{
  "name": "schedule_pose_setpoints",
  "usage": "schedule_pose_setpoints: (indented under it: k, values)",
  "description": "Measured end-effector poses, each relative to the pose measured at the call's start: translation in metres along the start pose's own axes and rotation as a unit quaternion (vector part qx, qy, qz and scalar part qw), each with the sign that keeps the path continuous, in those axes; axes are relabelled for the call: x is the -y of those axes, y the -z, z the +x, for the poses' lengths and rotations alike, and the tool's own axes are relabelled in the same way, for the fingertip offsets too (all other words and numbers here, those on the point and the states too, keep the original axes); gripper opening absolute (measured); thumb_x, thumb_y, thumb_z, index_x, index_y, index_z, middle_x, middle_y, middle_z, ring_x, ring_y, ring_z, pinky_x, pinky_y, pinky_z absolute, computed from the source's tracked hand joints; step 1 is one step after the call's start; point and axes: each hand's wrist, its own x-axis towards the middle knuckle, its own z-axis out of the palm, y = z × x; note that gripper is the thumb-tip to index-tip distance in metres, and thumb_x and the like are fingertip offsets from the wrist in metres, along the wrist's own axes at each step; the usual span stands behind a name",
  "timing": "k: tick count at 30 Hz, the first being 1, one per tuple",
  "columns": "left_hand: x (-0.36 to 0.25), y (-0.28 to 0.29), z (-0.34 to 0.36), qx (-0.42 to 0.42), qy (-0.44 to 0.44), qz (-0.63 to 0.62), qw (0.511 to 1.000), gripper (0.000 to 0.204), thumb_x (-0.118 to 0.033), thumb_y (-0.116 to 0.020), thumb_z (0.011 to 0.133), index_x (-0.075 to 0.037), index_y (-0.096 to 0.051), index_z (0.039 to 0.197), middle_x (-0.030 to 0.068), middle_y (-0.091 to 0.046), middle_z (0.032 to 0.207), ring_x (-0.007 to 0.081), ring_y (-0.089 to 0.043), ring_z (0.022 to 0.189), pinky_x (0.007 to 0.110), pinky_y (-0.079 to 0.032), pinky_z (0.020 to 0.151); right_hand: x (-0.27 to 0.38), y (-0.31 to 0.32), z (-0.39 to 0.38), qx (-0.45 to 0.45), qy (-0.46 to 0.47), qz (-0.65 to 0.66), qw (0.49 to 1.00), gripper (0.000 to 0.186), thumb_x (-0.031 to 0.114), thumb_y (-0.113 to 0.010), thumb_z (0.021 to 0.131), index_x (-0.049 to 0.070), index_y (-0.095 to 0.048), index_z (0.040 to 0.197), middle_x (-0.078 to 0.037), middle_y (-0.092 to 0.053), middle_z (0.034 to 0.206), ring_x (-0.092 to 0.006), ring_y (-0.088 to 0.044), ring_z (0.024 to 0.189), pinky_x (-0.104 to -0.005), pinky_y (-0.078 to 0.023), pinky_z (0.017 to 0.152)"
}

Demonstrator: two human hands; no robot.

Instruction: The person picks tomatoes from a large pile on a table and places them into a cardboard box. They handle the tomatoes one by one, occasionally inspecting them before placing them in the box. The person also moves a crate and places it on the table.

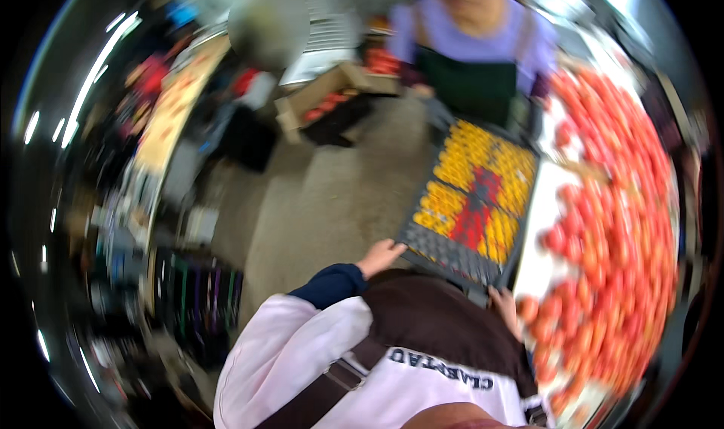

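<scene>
A dark plastic crate (445, 254) filled with yellow and red produce hangs level in front of me. My left hand (381, 255) grips its near left corner. At its near right corner my right hand (504, 305) holds the rim, partly hidden behind my brown apron. A person in a lilac top and dark green apron (471, 59) stands at the crate's far end; that person's hands are hidden. The picture is blurred.
A long display of red and orange fruit (618, 225) runs down the right side, with a white edge (539, 233) next to the crate. An open cardboard box (332, 97) with red fruit lies on the grey floor (332, 195) ahead left. Shelves with goods line the left.
</scene>
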Motion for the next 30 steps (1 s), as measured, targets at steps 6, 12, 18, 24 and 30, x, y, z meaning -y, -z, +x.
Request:
schedule_pose_setpoints:
  k: [6,12,18,24,30]
  values:
    - [-0.019,0.007,0.000,-0.008,-0.005,0.060,0.998,0.061,-0.054,-0.052,0.087,0.005,-0.065,0.094,0.0259,-0.065,0.092,0.0424,-0.061,0.088,0.048,-0.046,0.080,-0.013,0.011,0.032,-0.010,0.034,-0.127,0.991,0.045,0.038,-0.062,0.090,-0.006,-0.064,0.078,-0.012,-0.059,0.062,-0.0176,-0.057,0.063,-0.0347,-0.045,0.060]
    - [-0.008,-0.006,-0.005,-0.039,0.003,0.078,0.996,0.059,-0.053,-0.052,0.086,0.003,-0.068,0.094,0.0240,-0.066,0.093,0.0396,-0.062,0.092,0.048,-0.047,0.080,0.006,0.017,0.055,0.008,0.035,-0.179,0.983,0.045,0.039,-0.062,0.090,-0.005,-0.065,0.079,-0.011,-0.060,0.063,-0.0182,-0.058,0.063,-0.0347,-0.046,0.061]
    - [-0.007,-0.011,-0.004,-0.084,0.003,0.034,0.996,0.055,-0.050,-0.058,0.082,0.003,-0.069,0.089,0.0229,-0.066,0.086,0.0385,-0.063,0.084,0.047,-0.047,0.075,0.032,0.014,0.074,0.021,0.045,-0.224,0.973,0.046,0.040,-0.062,0.090,-0.005,-0.065,0.080,-0.011,-0.061,0.065,-0.0187,-0.058,0.064,-0.0348,-0.046,0.062]
    - [0.014,-0.018,0.003,-0.093,-0.014,-0.045,0.995,0.050,-0.046,-0.062,0.080,0.003,-0.068,0.079,0.0156,-0.063,0.062,0.0284,-0.063,0.060,0.042,-0.047,0.061,0.053,0.002,0.085,0.036,0.052,-0.266,0.962,0.046,0.041,-0.062,0.090,-0.004,-0.066,0.080,-0.011,-0.062,0.066,-0.0193,-0.059,0.064,-0.0348,-0.047,0.062]
    - [-0.005,0.000,-0.008,-0.056,-0.001,-0.114,0.992,0.047,-0.045,-0.063,0.079,0.002,-0.067,0.075,0.0143,-0.062,0.061,0.0251,-0.062,0.057,0.040,-0.046,0.057,0.055,0.001,0.088,0.042,0.055,-0.263,0.962,0.046,0.042,-0.062,0.089,-0.003,-0.066,0.081,-0.011,-0.063,0.067,-0.0199,-0.060,0.065,-0.0349,-0.047,0.063]
